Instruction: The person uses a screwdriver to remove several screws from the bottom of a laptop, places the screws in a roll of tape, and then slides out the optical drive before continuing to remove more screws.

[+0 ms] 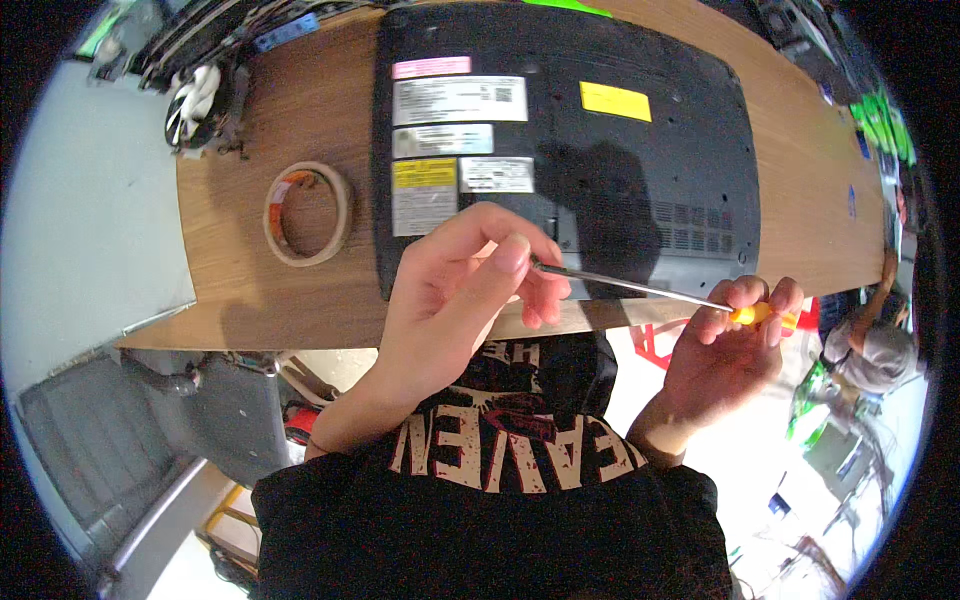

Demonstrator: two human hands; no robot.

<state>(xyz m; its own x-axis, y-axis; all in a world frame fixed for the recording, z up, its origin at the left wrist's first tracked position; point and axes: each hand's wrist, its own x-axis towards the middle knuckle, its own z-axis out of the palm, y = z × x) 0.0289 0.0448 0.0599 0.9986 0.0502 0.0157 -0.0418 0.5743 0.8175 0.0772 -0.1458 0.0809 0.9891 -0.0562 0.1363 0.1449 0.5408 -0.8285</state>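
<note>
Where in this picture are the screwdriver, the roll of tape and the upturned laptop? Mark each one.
screwdriver (pixel 640 289): head view, on the middle of its metal shaft.
roll of tape (pixel 345 210): head view, on the right side of the ring.
upturned laptop (pixel 640 160): head view, on the bare dark underside.

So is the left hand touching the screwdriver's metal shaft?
Touching. The head view shows the left hand pinching the tip end of the screwdriver shaft between thumb and fingers.

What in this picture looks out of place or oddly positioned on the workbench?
The black laptop lies upside down, its stickered underside and vents facing up. Its near edge juts slightly past the wooden table. The left hand pinches the tip of a screwdriver whose orange handle is in the right hand. Nothing looks spilled or broken.
</note>
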